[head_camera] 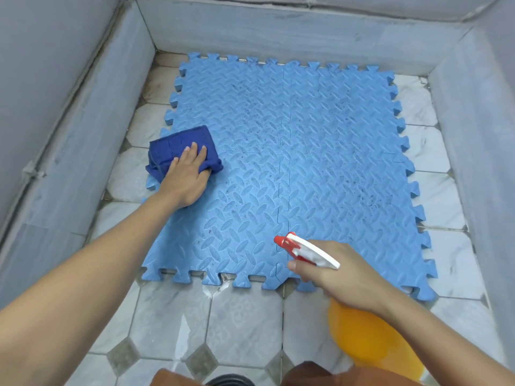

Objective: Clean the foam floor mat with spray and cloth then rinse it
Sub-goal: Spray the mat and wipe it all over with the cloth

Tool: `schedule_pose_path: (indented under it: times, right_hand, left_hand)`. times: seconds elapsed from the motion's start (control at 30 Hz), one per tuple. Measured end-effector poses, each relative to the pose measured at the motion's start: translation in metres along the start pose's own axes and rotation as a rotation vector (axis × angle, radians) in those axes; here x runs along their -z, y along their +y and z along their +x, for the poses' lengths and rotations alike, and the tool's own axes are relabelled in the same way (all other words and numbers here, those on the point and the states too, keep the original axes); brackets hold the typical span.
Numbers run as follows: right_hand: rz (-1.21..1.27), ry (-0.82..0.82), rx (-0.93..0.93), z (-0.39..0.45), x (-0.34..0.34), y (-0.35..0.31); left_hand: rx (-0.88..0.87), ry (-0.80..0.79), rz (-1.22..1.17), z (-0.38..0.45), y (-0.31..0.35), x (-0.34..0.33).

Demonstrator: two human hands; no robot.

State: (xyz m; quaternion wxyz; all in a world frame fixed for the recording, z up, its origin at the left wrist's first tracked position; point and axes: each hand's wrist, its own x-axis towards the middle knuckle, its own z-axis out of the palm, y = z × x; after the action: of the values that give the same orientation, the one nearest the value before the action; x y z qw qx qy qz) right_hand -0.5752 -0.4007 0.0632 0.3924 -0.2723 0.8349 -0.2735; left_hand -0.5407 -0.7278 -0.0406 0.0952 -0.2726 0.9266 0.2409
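Note:
A light blue foam floor mat (292, 162) of interlocking tiles lies flat on the tiled floor, speckled with dark wet spots. A folded dark blue cloth (178, 144) sits on the mat's left edge. My left hand (186, 174) presses flat on the cloth with its fingers stretched out. My right hand (340, 274) grips a spray bottle (365, 335) with an orange body and a red and white trigger head. The nozzle hangs over the mat's near edge and points left.
Grey tiled walls (278, 32) enclose the floor at the back, left and right, close to the mat's edges. Pale marble-look floor tiles (223, 316) with small grey diamonds lie bare in front of the mat. A dark round object (228, 381) shows at the bottom edge.

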Motion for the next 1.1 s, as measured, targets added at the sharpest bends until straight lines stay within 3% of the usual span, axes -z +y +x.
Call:
schedule_pose_path:
  times: [0.17, 0.3, 0.4, 0.67, 0.77, 0.9, 1.1]
  right_hand:
    - [0.161, 0.235, -0.266, -0.011, 0.032, 0.037]
    - [0.318, 0.439, -0.342, -0.027, 0.064, 0.074]
    - [0.343, 0.568, -0.395, -0.033, 0.074, 0.092]
    - [0.459, 0.569, -0.469, -0.054, 0.087, 0.105]
    - [0.475, 0.568, -0.547, -0.074, 0.081, 0.108]
    - [0.462, 0.409, -0.498, -0.108, 0.059, 0.096]
    - [0.391, 0.531, -0.526, -0.136, 0.025, 0.103]
  left_hand:
    - [-0.074, 0.046, -0.071, 0.000, 0.030, -0.014]
    - [-0.219, 0.045, -0.141, 0.003, 0.080, -0.031]
    - [-0.325, 0.018, -0.067, 0.011, 0.124, -0.048]
    - [-0.381, 0.073, 0.305, 0.029, 0.154, -0.089]
    - [-0.372, 0.062, 0.321, 0.030, 0.156, -0.088]
    - [-0.352, 0.055, 0.347, 0.026, 0.162, -0.086]
    - [-0.360, 0.075, 0.338, 0.023, 0.160, -0.089]
